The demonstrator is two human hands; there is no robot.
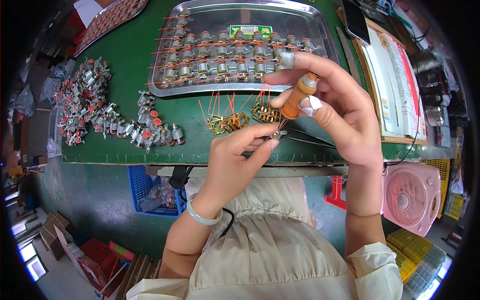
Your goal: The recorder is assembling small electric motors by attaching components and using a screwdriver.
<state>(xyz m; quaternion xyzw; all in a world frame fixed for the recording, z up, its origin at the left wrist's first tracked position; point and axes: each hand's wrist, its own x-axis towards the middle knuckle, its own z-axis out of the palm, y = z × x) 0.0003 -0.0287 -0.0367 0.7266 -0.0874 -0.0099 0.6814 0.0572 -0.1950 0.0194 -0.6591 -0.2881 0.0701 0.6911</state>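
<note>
Near the table's front edge, my left hand (232,155) pinches a small silvery metal part (276,135) between thumb and fingers. My right hand (350,110), with tape on some fingertips, grips a screwdriver (300,95) with an orange-brown handle. Its shaft points down to the part in my left fingers; whether the tip touches it I cannot make out. Just beyond my hands lie brass-coloured metal frames (227,123) with thin red wires, and another such cluster (265,113) sits close to the screwdriver. Beside my right wrist lie dark tweezers (312,140), partly hidden.
A metal tray (210,20) at the back holds rows of small cylindrical assemblies with red wires. Loose silvery parts with red discs (87,100) are heaped at left. At right stand papers on a board (392,90) and a pink fan (410,197); a blue basket (145,192) is below.
</note>
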